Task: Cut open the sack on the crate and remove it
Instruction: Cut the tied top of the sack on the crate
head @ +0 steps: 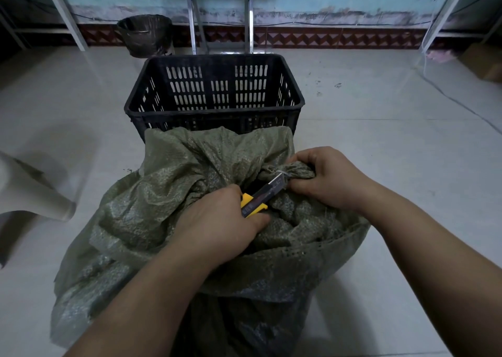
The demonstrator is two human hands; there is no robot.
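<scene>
My left hand clenches a yellow-and-black utility knife, blade at the tied neck of the crumpled green woven sack. My right hand grips that neck. The sack is heaped over the crate it hides. Just beyond stands a black slotted plastic bin.

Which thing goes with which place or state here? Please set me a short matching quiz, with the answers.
Things:
1. yellow-and-black utility knife
2. black slotted plastic crate
3. dark round bin
4. tied neck of the green woven plastic sack

Places or states:
A. farthest back, at the upper left
B. gripped by the right hand
C. held in the left hand
D. standing just beyond the sack

Pairs: 1-C, 2-D, 3-A, 4-B.
</scene>
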